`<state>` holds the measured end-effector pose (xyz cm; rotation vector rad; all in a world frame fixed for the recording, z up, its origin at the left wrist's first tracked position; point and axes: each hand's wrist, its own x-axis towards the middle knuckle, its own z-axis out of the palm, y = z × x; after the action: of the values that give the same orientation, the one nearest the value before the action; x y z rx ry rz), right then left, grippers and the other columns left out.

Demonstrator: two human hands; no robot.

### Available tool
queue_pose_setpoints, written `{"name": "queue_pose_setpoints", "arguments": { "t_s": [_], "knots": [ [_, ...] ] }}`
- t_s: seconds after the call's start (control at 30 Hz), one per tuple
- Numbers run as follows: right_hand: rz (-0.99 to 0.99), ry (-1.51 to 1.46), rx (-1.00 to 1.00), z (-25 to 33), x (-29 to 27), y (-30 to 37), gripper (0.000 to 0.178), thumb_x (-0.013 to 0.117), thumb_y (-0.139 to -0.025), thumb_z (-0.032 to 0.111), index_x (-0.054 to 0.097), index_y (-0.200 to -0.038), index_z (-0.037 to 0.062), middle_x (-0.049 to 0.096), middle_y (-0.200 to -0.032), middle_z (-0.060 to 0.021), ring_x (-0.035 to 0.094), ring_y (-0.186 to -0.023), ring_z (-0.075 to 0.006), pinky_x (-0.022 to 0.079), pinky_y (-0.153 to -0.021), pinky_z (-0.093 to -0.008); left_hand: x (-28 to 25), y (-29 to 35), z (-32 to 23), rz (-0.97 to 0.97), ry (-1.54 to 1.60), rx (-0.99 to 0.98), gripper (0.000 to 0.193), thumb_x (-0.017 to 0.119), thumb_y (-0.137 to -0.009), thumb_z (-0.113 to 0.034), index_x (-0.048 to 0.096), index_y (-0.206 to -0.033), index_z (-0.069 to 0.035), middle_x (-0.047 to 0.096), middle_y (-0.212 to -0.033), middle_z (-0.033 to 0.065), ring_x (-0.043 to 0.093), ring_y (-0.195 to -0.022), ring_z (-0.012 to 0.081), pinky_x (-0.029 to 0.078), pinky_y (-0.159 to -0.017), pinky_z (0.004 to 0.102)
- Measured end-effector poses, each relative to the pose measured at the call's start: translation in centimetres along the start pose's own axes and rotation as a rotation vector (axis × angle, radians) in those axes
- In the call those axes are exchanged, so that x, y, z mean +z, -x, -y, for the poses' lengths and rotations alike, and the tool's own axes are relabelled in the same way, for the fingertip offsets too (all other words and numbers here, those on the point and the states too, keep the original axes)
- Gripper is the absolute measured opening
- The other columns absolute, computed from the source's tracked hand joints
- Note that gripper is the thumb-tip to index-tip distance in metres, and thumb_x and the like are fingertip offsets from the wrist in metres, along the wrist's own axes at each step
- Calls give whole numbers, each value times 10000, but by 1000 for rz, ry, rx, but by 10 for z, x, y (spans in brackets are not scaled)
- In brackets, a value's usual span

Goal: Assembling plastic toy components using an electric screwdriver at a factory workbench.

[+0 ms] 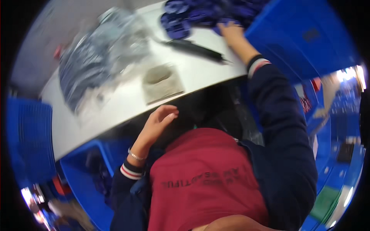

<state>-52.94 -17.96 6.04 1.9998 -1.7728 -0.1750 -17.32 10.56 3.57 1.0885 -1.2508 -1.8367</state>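
Observation:
At the far side of the white table, my right hand reaches into a pile of dark purple parts. Its fingers close on one purple part at the pile's near edge; the fingertips are partly hidden and blurred. My left hand hovers just off the table's front edge, fingers loosely curved, thumb apart, nothing in it. Closest to it on the table is a grey-beige square block with a rounded hollow. A black pen-shaped powered screwdriver lies between the block and the pile.
Clear plastic bags with dark contents cover the table's left part. A large blue bin stands tilted at the right. Another blue bin with dark things inside is below the table's left edge. Blue crates stand far left.

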Motion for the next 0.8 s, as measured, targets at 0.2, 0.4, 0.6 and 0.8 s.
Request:
{"name": "queue_pose_setpoints", "arguments": {
  "t_s": [0.2,0.4,0.6,0.8],
  "knots": [
    [-11,111,-23,-20,17,-27,351,485,-890,117,522,-1238,90,593,-1102,-223,618,-993,-407,553,-759,-459,-17,24,10,-206,36,79,292,581,-934,-140,543,-1192,-8,613,-1117,80,574,-1046,161,436,-936,288],
    [-255,-29,28,-45,-39,-42,161,550,-871,128,607,-966,11,655,-970,-218,678,-815,-353,556,-685,-441,-14,11,8,-315,-119,171,343,651,-872,-119,542,-1177,-7,607,-1136,122,569,-1093,214,433,-955,308],
    [-227,-1258,112,10,-149,36,297,622,-901,269,622,-1037,5,656,-840,-58,660,-761,-165,527,-649,-282,15,-28,-50,-631,-884,769,476,705,-786,-102,536,-1229,-62,530,-1239,180,491,-1180,345,406,-978,369],
    [596,-2014,145,117,-146,171,313,591,-933,249,566,-1154,29,619,-997,-40,614,-859,-121,515,-704,-238,18,-47,-50,-628,-1284,955,536,683,-812,-96,472,-1305,-74,540,-1208,177,512,-1119,348,415,-952,358]
  ]
}}
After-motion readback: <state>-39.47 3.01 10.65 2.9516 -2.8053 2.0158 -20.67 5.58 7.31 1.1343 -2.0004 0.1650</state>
